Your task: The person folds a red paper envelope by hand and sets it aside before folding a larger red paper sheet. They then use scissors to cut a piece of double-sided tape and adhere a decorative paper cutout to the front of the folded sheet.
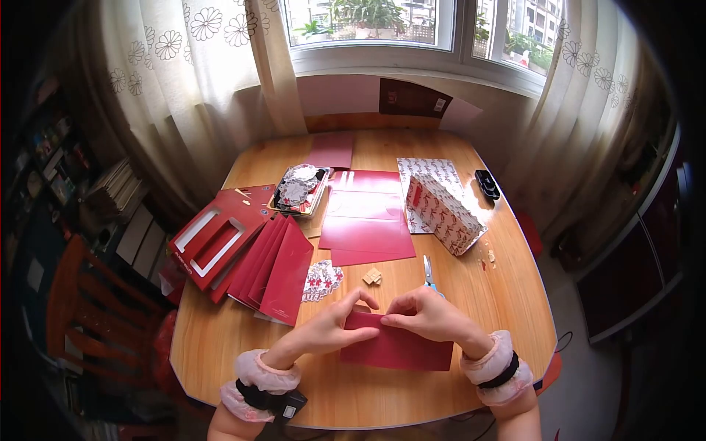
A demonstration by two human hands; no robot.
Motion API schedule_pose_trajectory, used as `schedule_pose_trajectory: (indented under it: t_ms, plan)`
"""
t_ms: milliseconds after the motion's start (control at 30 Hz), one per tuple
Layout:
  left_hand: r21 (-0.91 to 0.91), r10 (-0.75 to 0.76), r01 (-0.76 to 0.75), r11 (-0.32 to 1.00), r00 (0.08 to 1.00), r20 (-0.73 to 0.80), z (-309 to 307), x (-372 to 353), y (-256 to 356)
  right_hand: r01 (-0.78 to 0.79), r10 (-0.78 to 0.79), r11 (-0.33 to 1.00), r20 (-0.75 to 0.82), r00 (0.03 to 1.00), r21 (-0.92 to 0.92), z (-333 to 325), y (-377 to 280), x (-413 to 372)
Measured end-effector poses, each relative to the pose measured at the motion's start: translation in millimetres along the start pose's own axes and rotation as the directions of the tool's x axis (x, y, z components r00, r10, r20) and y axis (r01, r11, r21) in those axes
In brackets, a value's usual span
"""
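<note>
A dark red card (412, 351) lies at the table's near edge, in front of the person. My left hand (331, 323) is at its upper left corner, with thumb and index finger apart and the thumb resting over the card. My right hand (426, 316) pinches the card's upper edge between thumb and fingers. Just beyond my right hand are scissors (429, 273) with blue handles, partly hidden by the hand. A small pile of tan pieces (373, 277) sits beyond the card, and a patterned paper cutout (322, 281) lies beyond my left hand.
Red folders (276, 268) and a red box (213, 242) fill the left side. Red sheets (368, 217) lie mid-table, beside a tray of cutouts (300, 189). A patterned box (445, 213) and a black object (487, 185) stand to the right.
</note>
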State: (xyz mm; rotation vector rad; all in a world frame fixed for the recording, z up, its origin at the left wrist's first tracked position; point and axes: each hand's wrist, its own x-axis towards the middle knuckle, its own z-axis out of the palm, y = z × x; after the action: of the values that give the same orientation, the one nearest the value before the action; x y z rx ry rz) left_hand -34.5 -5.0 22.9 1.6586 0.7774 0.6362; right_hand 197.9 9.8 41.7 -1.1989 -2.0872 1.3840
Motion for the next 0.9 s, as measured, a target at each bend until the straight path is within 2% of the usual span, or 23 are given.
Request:
schedule_pose_trajectory:
  t_ms: [33, 100, 233, 300, 433, 500, 667, 733, 800, 867, 900]
  plan:
    - [0.0, 0.0, 0.0, 1.0, 1.0, -0.001, -2, 0, -3, 0.001, -0.001, 1.0, 0.001, 1.0, -0.001, 1, 2, 1]
    - [-0.077, -0.101, 0.102, 0.992, 0.995, 0.026, -4, 1, -9, 0.031, -0.031, 0.999, 0.002, 1.0, 0.041, 3, 5, 3]
    - [-0.19, -0.091, 0.092, 0.977, 0.996, 0.014, 2, 2, -9, 0.0, 0.0, 0.999, 0.014, 1.0, 0.045, 5, 3, 3]
    - [-0.234, -0.091, 0.096, 0.967, 0.995, 0.034, 3, 3, -7, -0.013, -0.001, 0.984, 0.081, 0.997, 0.175, 8, 5, 4]
    - [-0.376, -0.129, 0.132, 0.917, 0.991, 0.033, 6, 3, -5, -0.034, 0.01, 0.975, 0.109, 0.994, 0.219, 6, 1, 3]
    - [-0.429, -0.101, 0.078, 0.9, 0.994, -0.031, 7, 4, -3, -0.08, 0.055, 0.979, 0.138, 0.989, 0.185, 0, -5, 2]
    - [-0.412, -0.119, 0.056, 0.909, 0.984, -0.13, -13, 0, 5, -0.124, 0.106, 0.981, 0.123, 0.987, 0.151, -17, -3, -1]
    - [-0.365, -0.109, 0.014, 0.931, 0.964, -0.241, -20, -1, 3, -0.146, 0.127, 0.978, 0.132, 0.983, 0.147, -26, 1, -3]
    - [-0.361, -0.097, -0.009, 0.932, 0.957, -0.273, -24, 0, 3, -0.067, 0.048, 0.978, 0.102, 0.994, 0.198, -34, 7, -2]
    - [-0.364, -0.053, -0.083, 0.928, 0.936, -0.349, -31, 0, 0, -0.09, 0.071, 0.97, 0.091, 0.993, 0.227, -41, 11, -3]
    - [-0.39, -0.08, -0.06, 0.919, 0.94, -0.332, -32, -1, 5, -0.106, 0.083, 0.962, 0.1, 0.992, 0.253, -44, 12, -2]
